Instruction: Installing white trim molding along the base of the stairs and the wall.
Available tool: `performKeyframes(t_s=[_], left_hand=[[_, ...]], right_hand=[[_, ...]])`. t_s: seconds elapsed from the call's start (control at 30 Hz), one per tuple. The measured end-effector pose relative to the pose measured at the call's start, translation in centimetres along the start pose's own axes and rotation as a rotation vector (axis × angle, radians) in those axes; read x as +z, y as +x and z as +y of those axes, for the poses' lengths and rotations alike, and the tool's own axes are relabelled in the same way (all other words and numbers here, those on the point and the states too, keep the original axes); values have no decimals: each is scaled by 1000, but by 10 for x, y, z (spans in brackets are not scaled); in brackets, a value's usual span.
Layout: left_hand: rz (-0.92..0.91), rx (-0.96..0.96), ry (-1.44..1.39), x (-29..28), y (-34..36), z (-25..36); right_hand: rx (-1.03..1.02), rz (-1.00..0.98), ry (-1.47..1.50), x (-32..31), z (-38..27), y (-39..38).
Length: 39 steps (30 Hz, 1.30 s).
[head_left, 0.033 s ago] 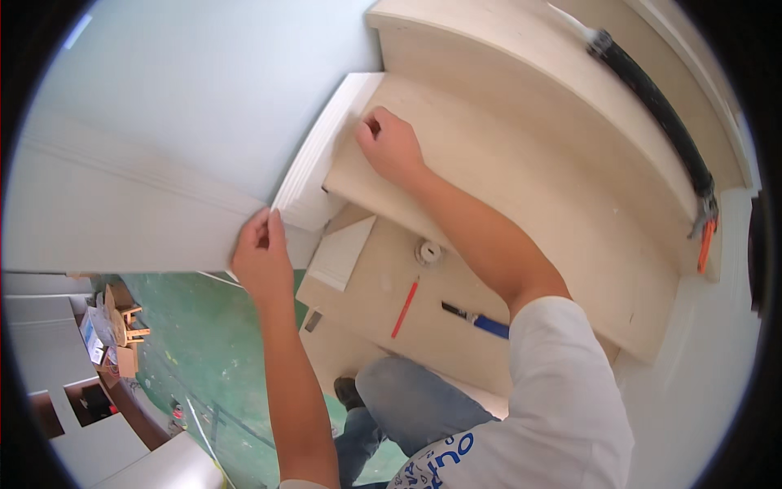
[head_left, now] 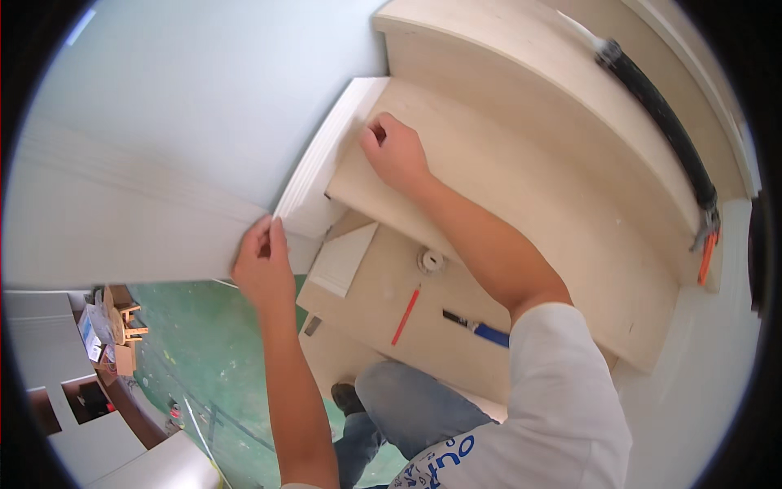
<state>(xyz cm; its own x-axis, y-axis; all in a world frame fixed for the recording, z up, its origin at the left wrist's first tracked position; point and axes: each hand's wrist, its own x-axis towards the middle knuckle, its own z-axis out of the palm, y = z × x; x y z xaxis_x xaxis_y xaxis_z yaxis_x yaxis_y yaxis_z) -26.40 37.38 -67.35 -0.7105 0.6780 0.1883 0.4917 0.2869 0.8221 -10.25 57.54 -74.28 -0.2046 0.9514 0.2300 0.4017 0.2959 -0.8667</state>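
Note:
A white grooved skirting board stands on edge along the wall at the end of the stair tread. At its lower near end, my left hand pinches the corner between thumb and fingers. Further up, my right hand is curled closed over the tread, close to the board's face; whatever its fingers may hold is hidden. On the step below lie an offcut of white board, a red pencil, a utility knife with a blue handle, and a small round white object.
A higher curved step rises at the back. On it lies a long black tube-shaped tool with an orange-handled tool at its end. Below at left are the green floor, a wooden stool and cardboard boxes.
The scene sits slightly lower in the picture, as from a small head movement. Both hands keep their places at the skirting board.

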Motion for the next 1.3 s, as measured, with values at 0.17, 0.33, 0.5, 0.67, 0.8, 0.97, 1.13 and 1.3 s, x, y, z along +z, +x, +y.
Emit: performKeyframes(t_s=[0.17, 0.33, 0.5, 0.67, 0.8, 0.97, 1.13, 1.3], left_hand=[[-30, -65, 12, -8, -2, 3], [-23, -87, -4, -4, -4, 3], [2, -28, 129, -9, -4, 6], [58, -60, 55, -2, -4, 12], [136, -50, 64, 4, -9, 15], [179, -8, 59, 15, -6, -4], [225, -27, 91, 6, -12, -6], [297, -32, -23, 30, -17, -2]], right_hand=[[84, -68, 128, -7, -13, 1], [120, -24, 319, -3, -4, -3], [100, -14, 489, -1, -2, -4], [71, 32, 500, 4, -1, 2], [66, 0, 493, 3, -4, 7], [17, 183, 553, -3, 14, 30], [-264, 79, 131, -32, -1, 89], [-632, 86, -83, -31, 63, 130]])
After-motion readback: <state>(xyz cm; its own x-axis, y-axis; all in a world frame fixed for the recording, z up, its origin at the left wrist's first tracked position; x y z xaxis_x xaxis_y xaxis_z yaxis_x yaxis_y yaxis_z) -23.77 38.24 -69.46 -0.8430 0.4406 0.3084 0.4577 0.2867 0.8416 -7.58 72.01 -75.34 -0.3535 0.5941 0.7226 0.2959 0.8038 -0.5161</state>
